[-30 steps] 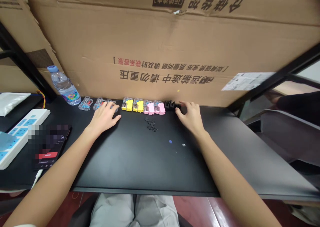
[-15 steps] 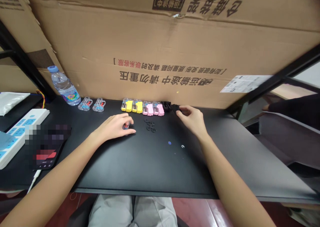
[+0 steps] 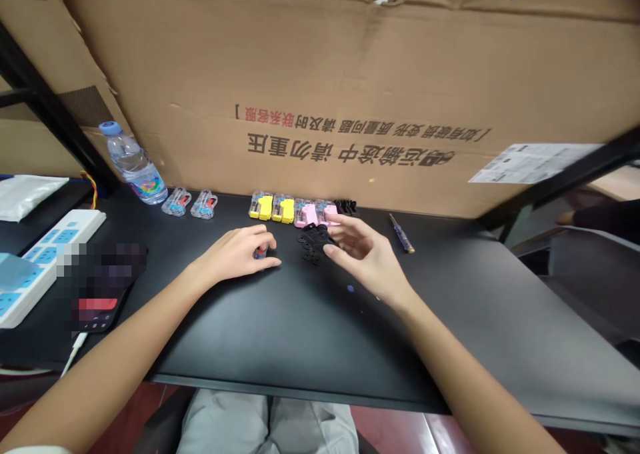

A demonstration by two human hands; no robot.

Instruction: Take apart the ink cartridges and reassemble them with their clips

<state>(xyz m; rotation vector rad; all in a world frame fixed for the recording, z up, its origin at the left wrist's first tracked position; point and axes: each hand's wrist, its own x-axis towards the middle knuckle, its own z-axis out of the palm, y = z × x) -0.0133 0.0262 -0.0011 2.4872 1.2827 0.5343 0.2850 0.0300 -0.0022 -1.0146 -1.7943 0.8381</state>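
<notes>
Brown cardboard [image 3: 320,61] stands behind the black tabletop [image 3: 240,334]. Left to right: a water bottle [image 3: 134,167], two clear cases [image 3: 177,202], the left hand [image 3: 237,255] curled around a partly hidden piece [image 3: 260,253], yellow cases [image 3: 265,207], pink cases [image 3: 306,215], black rings [image 3: 313,258], the right hand [image 3: 369,261] pinching a black part [image 3: 320,236] near them, and a screwdriver [image 3: 401,234].

red-blue piece [image 3: 260,253]: left hand [image 3: 243,254], mostly hidden | black piece [image 3: 316,236]: right hand [image 3: 367,257]

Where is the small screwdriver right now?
In the head view, the small screwdriver lies on the black table, just right of the right hand, near the cardboard.
</notes>
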